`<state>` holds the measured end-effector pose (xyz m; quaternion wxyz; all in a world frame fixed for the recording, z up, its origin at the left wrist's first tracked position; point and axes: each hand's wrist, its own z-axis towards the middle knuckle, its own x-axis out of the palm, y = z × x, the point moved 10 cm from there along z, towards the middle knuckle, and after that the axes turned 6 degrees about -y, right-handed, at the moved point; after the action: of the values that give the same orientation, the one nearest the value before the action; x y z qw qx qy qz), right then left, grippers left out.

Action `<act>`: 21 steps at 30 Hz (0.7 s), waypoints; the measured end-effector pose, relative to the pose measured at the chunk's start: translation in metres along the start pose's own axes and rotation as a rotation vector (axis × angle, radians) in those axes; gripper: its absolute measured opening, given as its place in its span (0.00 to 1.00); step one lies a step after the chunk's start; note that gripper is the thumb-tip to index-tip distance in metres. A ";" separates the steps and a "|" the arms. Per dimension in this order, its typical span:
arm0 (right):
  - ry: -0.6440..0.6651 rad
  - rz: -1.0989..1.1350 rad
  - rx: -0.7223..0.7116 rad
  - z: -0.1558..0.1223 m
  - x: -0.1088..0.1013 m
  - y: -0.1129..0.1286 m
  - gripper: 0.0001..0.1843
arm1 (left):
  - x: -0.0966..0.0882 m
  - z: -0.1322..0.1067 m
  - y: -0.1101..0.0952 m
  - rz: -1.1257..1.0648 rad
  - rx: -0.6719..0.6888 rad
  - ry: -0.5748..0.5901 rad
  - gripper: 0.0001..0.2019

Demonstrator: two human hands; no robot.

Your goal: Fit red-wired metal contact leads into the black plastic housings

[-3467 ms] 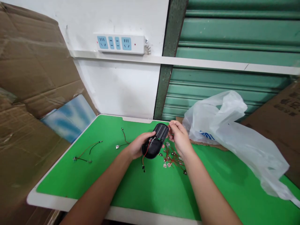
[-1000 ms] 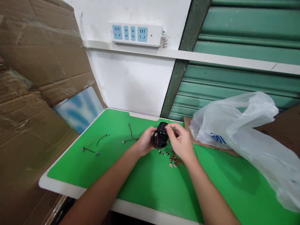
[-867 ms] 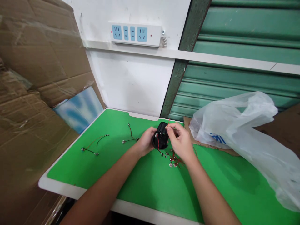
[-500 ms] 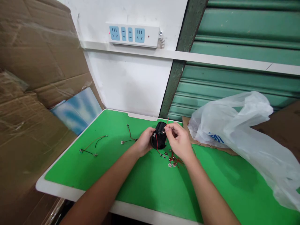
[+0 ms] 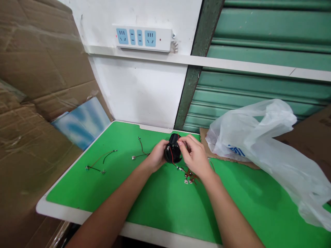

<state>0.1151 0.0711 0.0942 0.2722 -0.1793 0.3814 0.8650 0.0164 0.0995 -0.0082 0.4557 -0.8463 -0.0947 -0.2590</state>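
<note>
My left hand (image 5: 157, 156) is closed around the left side of a black plastic housing (image 5: 174, 157), holding it above the green mat. My right hand (image 5: 192, 151) pinches a thin red wire (image 5: 178, 136) at the housing's upper right; its other fingers are curled. A second red wire (image 5: 171, 155) runs down the housing's front to a small connector piece (image 5: 180, 169) hanging below. Under my right hand lies a bunch of wires with small metal parts (image 5: 190, 177), partly hidden by the hand and wrist.
Loose wired pieces (image 5: 95, 168) lie at the left of the green mat (image 5: 155, 206), and another (image 5: 133, 157) sits by my left wrist. A white plastic bag (image 5: 240, 137) slumps at the right on cardboard. Cardboard (image 5: 46, 86) stands at left; a power strip (image 5: 143, 38) hangs on the wall.
My right hand and the red wire in it have shifted slightly left, across the top of the housing. My left hand keeps its hold. The whole view has shifted a little.
</note>
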 end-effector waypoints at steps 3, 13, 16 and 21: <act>0.007 -0.016 -0.010 0.000 0.001 0.001 0.07 | 0.000 -0.001 0.000 0.003 -0.006 0.000 0.16; 0.020 -0.041 -0.019 -0.001 0.004 0.000 0.08 | 0.001 -0.004 -0.002 0.045 -0.002 -0.051 0.19; 0.017 -0.041 -0.014 -0.001 0.004 0.000 0.08 | 0.001 -0.005 -0.005 0.064 0.008 -0.081 0.22; 0.028 -0.054 -0.018 -0.002 0.005 0.000 0.07 | 0.000 -0.006 -0.007 0.069 0.020 -0.106 0.22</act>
<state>0.1112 0.0713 0.0905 0.2884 -0.2043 0.3723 0.8582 0.0120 0.0989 -0.0004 0.4671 -0.8570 -0.0922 -0.1970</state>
